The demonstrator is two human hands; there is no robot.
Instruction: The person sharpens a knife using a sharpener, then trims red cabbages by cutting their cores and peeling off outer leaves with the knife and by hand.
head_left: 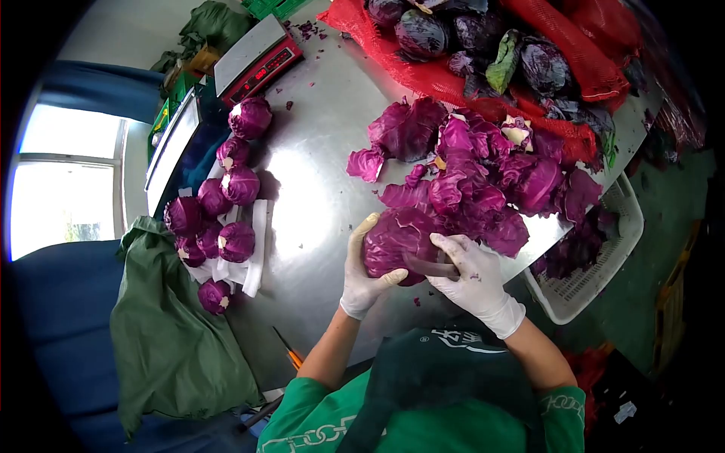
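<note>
A red cabbage [398,238] is held over the near side of the metal table. My gloved left hand [362,273] wraps around its left side, with the thumb across the bottom. In my gloved right hand [473,278] is a knife [430,266], its blade lying against the lower right of the cabbage. Most of the knife's handle is hidden by my fingers. Just beyond the cabbage, a heap of loose purple leaves [468,177] spreads to the right.
Trimmed cabbages [240,186] stand at the left, some on white cloth. A red scale [259,60] sits at the back left. Untrimmed cabbages [423,35] fill a red mesh bag [411,74]. Below the right edge is a white crate [563,308] with leaves. An orange-handled tool [293,358] lies near me.
</note>
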